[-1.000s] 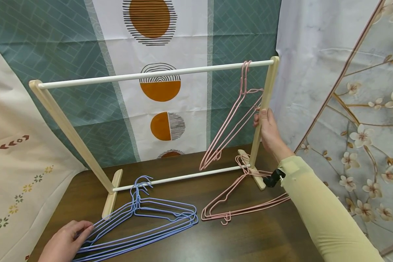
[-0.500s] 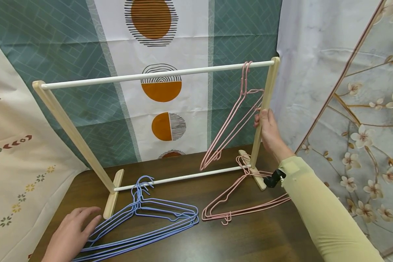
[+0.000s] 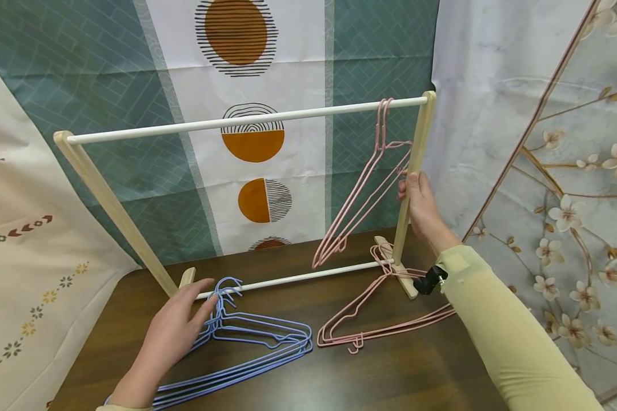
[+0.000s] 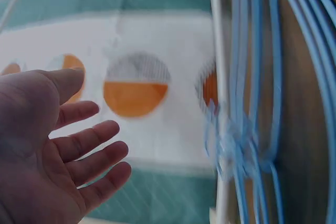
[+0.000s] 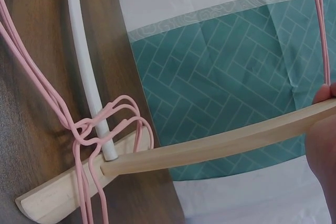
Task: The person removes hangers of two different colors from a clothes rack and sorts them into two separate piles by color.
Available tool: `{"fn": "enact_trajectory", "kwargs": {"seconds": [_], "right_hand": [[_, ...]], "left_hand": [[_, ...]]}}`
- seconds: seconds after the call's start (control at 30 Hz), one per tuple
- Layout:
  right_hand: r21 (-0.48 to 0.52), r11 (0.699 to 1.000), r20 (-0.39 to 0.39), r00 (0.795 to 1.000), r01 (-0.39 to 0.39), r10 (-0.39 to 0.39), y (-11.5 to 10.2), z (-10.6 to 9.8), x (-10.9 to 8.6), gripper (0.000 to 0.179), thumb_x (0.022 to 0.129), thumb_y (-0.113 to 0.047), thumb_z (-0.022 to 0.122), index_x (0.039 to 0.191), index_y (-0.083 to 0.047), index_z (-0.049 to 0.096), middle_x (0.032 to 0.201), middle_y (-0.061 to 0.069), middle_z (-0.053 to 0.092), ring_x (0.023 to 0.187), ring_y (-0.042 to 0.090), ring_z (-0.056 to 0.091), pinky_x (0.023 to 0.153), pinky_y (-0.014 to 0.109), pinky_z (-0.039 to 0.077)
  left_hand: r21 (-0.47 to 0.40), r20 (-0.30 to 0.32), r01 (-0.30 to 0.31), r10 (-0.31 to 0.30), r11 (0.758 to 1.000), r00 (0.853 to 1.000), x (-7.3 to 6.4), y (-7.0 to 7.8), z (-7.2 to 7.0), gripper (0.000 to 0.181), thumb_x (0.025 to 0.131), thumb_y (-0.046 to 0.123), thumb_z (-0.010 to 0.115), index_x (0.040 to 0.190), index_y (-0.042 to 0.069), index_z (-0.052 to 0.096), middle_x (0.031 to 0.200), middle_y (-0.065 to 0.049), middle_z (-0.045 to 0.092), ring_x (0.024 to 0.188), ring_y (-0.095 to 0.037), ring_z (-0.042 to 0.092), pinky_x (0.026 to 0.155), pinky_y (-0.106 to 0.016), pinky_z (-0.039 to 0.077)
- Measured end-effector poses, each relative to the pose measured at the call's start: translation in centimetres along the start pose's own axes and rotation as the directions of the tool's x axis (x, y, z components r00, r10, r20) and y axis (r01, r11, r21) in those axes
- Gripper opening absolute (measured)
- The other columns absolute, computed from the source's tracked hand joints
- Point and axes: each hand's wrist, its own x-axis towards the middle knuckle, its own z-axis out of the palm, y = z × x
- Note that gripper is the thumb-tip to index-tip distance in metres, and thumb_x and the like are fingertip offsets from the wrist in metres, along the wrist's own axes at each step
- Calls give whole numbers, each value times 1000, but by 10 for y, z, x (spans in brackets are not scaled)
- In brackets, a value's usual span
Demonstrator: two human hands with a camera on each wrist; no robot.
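Note:
My left hand (image 3: 177, 322) hovers near the hooks of several blue hangers (image 3: 267, 365) that lie stacked on the table. In the left wrist view its fingers are spread and relaxed, holding nothing, with the blue hangers (image 4: 254, 103) off to the side. My right hand (image 3: 419, 200) grips the right wooden post (image 3: 416, 148) of a garment rack. Two pink hangers (image 3: 360, 188) hang from the rack's white top rail (image 3: 288, 115) beside that post. More pink hangers (image 3: 355, 302) lie on the table, their hooks over the rack's right foot (image 5: 47, 198).
The rack's left post (image 3: 118, 214) stands behind my left hand. A white lower rail (image 3: 303, 277) runs close above the brown table (image 3: 308, 388). Patterned cloth (image 3: 380, 63) hangs behind the rack, and floral cloth (image 3: 560, 228) covers the right side.
My left hand has let go of the blue hangers' left end and moved up and right toward their hooks. The right hand keeps its grip on the post.

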Motion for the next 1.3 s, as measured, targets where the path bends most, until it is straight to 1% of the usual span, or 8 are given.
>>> {"fn": "enact_trajectory", "kwargs": {"seconds": [0.17, 0.3, 0.4, 0.57, 0.73, 0.83, 1.07, 1.3], "right_hand": [[-7, 1000, 10, 1000, 1, 0, 0, 0, 0, 29, 118, -43, 34, 131, -21, 47, 98, 6, 44, 90, 19, 45, 88, 29, 42], [-1, 1000, 5, 1000, -11, 11, 0, -1, 1, 33, 118, -44, 34, 132, -18, 48, 97, 4, 46, 89, 18, 45, 87, 29, 42], [1, 1000, 1, 1000, -20, 20, 1, -2, 1, 37, 117, -46, 34, 134, -16, 48, 97, 3, 46, 89, 17, 45, 87, 28, 42], [-9, 1000, 16, 1000, -15, 15, 0, -4, 0, 36, 117, -46, 34, 134, -17, 47, 98, 3, 45, 90, 18, 44, 88, 30, 41], [-16, 1000, 13, 1000, -6, 6, 1, -3, 0, 46, 118, -44, 33, 141, -6, 44, 97, 3, 46, 90, 19, 44, 88, 31, 41], [-19, 1000, 11, 1000, -5, 6, 1, -2, 1, 45, 118, -44, 34, 140, -7, 45, 97, 3, 46, 90, 19, 45, 89, 31, 41], [-18, 1000, 9, 1000, -2, 2, 3, -2, 1, 39, 117, -45, 34, 136, -14, 47, 98, 5, 46, 91, 20, 46, 90, 33, 42], [-12, 1000, 8, 1000, -1, 1, 2, -1, 0, 48, 118, -44, 34, 142, -4, 44, 98, 6, 46, 91, 20, 45, 90, 33, 42]], "left_hand": [[-144, -7, -20, 20, 989, 1000, 18, 33, 3, 46, 116, 34, 62, 155, 9, 60, 153, -18, 64, 135, -42, 64, 106, -65, 52], [-252, -16, -50, 48, 966, 999, 30, 61, 11, 46, 116, 34, 61, 155, 10, 61, 152, -12, 65, 123, -33, 70, 100, -58, 57], [-318, -3, -71, 74, 946, 997, 38, 80, 17, 47, 116, 37, 61, 156, 12, 60, 153, -7, 65, 125, -31, 68, 103, -57, 55], [-392, 27, -82, 101, 916, 995, 50, 108, 23, 50, 116, 43, 60, 158, 17, 59, 155, -2, 63, 128, -30, 66, 110, -56, 53], [-434, 26, -93, 116, 896, 993, 60, 134, 29, 49, 115, 44, 61, 157, 19, 60, 153, 2, 64, 124, -25, 66, 109, -52, 54], [-460, 19, -103, 125, 882, 992, 67, 147, 32, 49, 115, 45, 61, 157, 19, 61, 151, 3, 65, 121, -22, 68, 108, -51, 55], [-511, -30, -167, 177, 843, 984, 79, 171, 39, 49, 115, 39, 61, 157, 14, 61, 154, -4, 64, 121, -23, 72, 108, -55, 53], [-543, 9, -146, 180, 827, 984, 87, 188, 45, 50, 116, 38, 59, 158, 12, 60, 157, -6, 61, 127, -26, 70, 113, -55, 51]]}}
